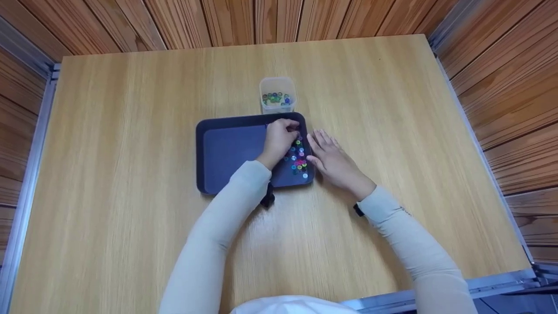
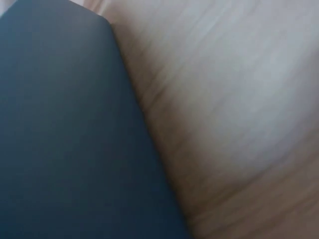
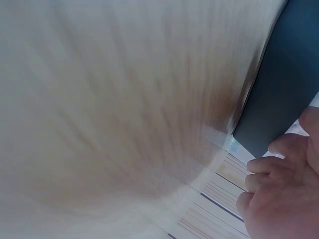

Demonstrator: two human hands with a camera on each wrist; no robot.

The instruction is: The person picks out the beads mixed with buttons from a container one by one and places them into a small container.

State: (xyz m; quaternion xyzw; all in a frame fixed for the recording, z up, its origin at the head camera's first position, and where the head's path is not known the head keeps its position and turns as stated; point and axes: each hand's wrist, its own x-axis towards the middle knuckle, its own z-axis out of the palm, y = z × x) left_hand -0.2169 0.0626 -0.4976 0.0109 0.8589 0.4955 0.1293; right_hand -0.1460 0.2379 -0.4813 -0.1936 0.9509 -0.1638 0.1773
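A dark blue tray [image 1: 231, 152] lies on the table, with many small round coloured pieces [image 1: 299, 162] like beads gathered along its right side. My left hand [image 1: 279, 141] is inside the tray at its far right corner, fingers bent down beside the pieces; whether it pinches one is hidden. My right hand [image 1: 335, 163] lies with straight, spread fingers beside the tray's right wall, its fingertips at the rim. The right wrist view shows part of that hand [image 3: 281, 194] near the tray's outer wall [image 3: 279, 84]. Only the tray wall [image 2: 75, 129] and table fill the left wrist view.
A clear plastic container [image 1: 278, 83] holding several coloured glass-like pieces [image 1: 275, 98] stands just behind the tray. The wooden table [image 1: 130, 109] is bordered by metal rails [image 1: 26, 183] and wood-panelled walls [image 1: 231, 22].
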